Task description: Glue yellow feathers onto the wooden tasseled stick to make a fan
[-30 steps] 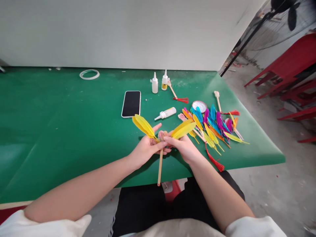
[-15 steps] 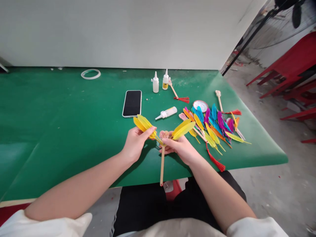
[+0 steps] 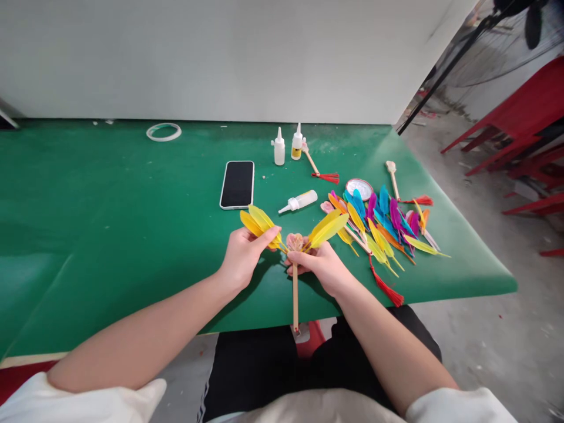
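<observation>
My left hand [image 3: 244, 257] pinches a pair of yellow feathers [image 3: 259, 223] that fan out to the left. My right hand [image 3: 321, 264] grips a wooden stick [image 3: 295, 296] with a pink flower-shaped head [image 3: 295, 241], and more yellow feathers [image 3: 326, 229] fan to the right from that grip. The stick points down past the near edge of the green table [image 3: 110, 223]. Both hands hover just above the table, close together.
A pile of coloured feathers [image 3: 383, 226] lies right of my hands with a red tassel [image 3: 385, 288]. A black phone [image 3: 237, 184], three glue bottles [image 3: 278, 147] [image 3: 296, 143] [image 3: 299, 201], a round tin [image 3: 358, 188], other tasselled sticks [image 3: 318, 169] and a white ring [image 3: 163, 131] lie on the table. Red furniture [image 3: 520, 123] stands at right.
My left hand has let go of the stick's head and closed its fingers on the left yellow feathers. The stick has swung nearly upright.
</observation>
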`<state>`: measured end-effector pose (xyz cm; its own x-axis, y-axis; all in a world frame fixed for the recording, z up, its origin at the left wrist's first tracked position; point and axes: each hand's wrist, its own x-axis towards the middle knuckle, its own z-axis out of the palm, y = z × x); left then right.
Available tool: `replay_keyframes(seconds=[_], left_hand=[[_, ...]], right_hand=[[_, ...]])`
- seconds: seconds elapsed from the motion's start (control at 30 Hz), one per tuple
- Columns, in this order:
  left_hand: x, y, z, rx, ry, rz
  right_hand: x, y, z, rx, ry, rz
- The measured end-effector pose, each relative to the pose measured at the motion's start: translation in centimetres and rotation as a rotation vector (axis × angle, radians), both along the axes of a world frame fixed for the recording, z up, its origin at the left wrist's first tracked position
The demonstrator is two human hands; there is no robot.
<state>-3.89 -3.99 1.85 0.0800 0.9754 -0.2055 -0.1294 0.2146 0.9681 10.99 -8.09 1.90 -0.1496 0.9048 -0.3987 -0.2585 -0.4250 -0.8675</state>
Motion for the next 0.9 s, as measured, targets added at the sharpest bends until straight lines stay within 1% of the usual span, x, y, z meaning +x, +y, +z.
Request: replay_keyframes(seconds=[0.27, 0.5, 0.9], left_hand=[[0.03, 0.03, 0.19, -0.024, -0.021, 0.011], [0.06, -0.03, 0.58, -0.078, -0.093, -0.006], [-0.02, 0.2, 0.8, -0.017, -0.065, 0.083]], right_hand=[[-0.1, -0.09, -0.27, 0.019, 0.002, -0.015], [-0.02, 0.02, -0.3, 0.031, 0.027, -0.026], [-0.07, -0.04, -0.28, -0.008, 0.032, -0.004]])
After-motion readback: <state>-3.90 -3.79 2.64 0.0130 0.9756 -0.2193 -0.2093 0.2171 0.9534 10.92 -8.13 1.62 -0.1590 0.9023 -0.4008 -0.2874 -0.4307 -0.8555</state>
